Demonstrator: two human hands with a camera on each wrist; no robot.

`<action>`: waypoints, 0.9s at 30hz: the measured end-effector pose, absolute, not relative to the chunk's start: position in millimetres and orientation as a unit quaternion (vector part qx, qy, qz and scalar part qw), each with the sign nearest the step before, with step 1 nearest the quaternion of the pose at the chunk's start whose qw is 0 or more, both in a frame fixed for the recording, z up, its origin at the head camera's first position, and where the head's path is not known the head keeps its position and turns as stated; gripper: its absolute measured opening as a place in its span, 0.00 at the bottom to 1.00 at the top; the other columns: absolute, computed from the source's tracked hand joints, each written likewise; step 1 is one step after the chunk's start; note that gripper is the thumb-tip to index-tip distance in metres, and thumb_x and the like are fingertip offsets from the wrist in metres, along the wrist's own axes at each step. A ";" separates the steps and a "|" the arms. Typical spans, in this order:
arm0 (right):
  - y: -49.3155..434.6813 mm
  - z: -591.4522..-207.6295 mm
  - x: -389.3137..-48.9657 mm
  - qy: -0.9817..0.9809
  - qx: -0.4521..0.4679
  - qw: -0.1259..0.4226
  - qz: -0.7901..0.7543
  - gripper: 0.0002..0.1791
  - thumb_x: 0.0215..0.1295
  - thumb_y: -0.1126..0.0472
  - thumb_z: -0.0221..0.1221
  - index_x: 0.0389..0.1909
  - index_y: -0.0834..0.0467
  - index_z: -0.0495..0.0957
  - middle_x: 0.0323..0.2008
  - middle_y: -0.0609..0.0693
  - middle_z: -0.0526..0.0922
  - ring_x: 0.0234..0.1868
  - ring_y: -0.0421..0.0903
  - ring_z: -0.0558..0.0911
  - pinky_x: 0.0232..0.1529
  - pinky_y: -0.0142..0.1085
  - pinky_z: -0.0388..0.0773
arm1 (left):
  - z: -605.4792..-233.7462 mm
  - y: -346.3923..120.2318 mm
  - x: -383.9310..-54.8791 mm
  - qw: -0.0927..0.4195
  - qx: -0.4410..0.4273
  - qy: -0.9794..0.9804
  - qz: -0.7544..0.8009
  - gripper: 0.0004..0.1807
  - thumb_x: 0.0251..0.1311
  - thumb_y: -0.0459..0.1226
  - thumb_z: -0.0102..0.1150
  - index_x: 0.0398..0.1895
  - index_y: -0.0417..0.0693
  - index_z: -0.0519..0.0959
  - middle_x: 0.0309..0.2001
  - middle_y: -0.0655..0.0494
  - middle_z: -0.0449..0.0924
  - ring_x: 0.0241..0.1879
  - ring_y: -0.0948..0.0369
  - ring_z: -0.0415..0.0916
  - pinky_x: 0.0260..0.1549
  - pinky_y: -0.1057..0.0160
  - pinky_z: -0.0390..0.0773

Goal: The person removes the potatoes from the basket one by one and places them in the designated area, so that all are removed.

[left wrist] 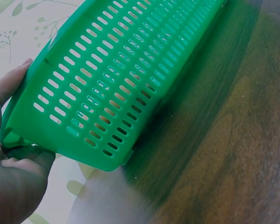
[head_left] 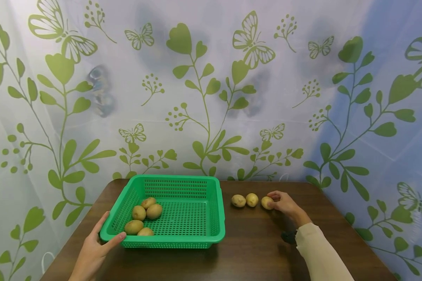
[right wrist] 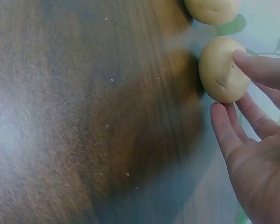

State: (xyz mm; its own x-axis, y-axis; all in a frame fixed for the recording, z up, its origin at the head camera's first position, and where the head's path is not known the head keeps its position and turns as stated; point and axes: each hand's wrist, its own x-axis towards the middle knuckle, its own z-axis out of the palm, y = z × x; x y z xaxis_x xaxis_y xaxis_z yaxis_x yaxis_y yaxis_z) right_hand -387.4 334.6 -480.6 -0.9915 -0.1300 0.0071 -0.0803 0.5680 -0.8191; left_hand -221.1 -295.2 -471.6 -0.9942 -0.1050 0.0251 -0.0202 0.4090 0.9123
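Observation:
A green plastic basket (head_left: pixel 216 210) stands on the table's left half, with several potatoes (head_left: pixel 154 211) in its left part. My left hand (head_left: pixel 93 249) grips the basket's near left corner; in the left wrist view the thumb lies along the outside of the rim and the fingers curl under it. To the right of the basket, three potatoes form a row. My right hand (head_left: pixel 283 205) holds the rightmost potato (right wrist: pixel 222 70) between thumb and fingers. Whether that potato still touches the table I cannot tell. Its neighbours are a middle potato (head_left: pixel 252 200) and a left potato (head_left: pixel 238 201).
The brown wooden table (head_left: pixel 253 249) reaches back to a white curtain (head_left: pixel 211 97) printed with green leaves and butterflies. A dark band (head_left: pixel 288 236) sits at my right wrist, by the pale sleeve (head_left: pixel 320 249).

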 end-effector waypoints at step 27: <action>324.6 -449.8 -394.7 0.903 -0.137 0.031 -0.407 0.21 0.73 0.66 0.63 0.63 0.69 0.74 0.63 0.73 0.73 0.63 0.71 0.72 0.53 0.56 0.80 | -471.1 -295.8 -220.3 0.044 0.034 -0.838 -0.543 0.56 0.70 0.49 0.67 0.86 0.51 0.37 0.78 0.29 0.50 0.71 0.40 0.57 0.43 0.80 0.65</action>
State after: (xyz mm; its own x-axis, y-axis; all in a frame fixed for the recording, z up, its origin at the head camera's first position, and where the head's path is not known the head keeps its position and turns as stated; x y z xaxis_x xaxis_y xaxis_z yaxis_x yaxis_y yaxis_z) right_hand -394.7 324.6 -449.8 -0.9607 -0.2719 0.0558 -0.2220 0.6321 -0.7424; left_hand -220.3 -295.8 -471.1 -0.9937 -0.1058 0.0368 -0.0095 0.4074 0.9132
